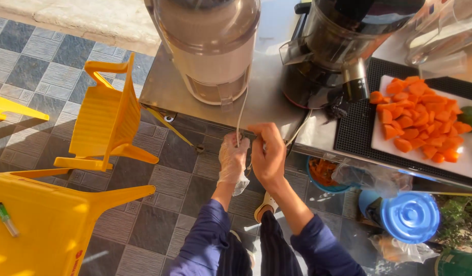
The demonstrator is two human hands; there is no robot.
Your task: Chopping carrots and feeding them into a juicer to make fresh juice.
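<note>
My left hand point(232, 158), in a thin clear plastic glove, pinches a white power cord point(241, 110) that hangs down from a blender point(210, 46) on the steel counter point(266, 97). My bare right hand point(268, 153) is closed on the same cord just to the right, at the counter's front edge. Both hands are held out over the tiled floor, below the counter edge. The cord's end is hidden between my fingers.
A dark juicer point(338, 46) stands right of the blender. A white cutting board point(425, 148) holds several orange papaya pieces on a black mat. Yellow plastic chair point(105, 120) and yellow table point(42, 225) at left. A blue lidded jug point(409, 217) and a bucket of peels point(325, 174) are below.
</note>
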